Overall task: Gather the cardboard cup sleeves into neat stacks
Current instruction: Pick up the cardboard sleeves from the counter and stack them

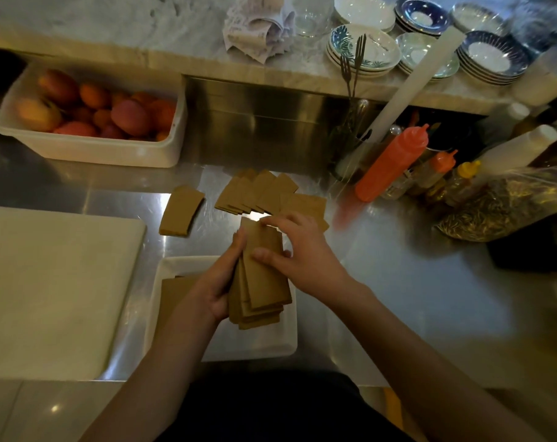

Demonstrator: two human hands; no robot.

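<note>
Sleeve stack (264,279) | left hand (218,282), right hand (302,256) holding | papers (258,30): print blurred

No readable text, print on crumpled paper slips (258,27) too blurred

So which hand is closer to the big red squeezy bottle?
The right hand. It holds the top of the sleeve stack, with the red squeezy bottle up and to its right. The left hand grips the stack's left side, farther from it.

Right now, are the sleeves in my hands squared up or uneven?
Uneven: the held sleeves fan out, lower edges stepped, between left hand and right hand.
</note>
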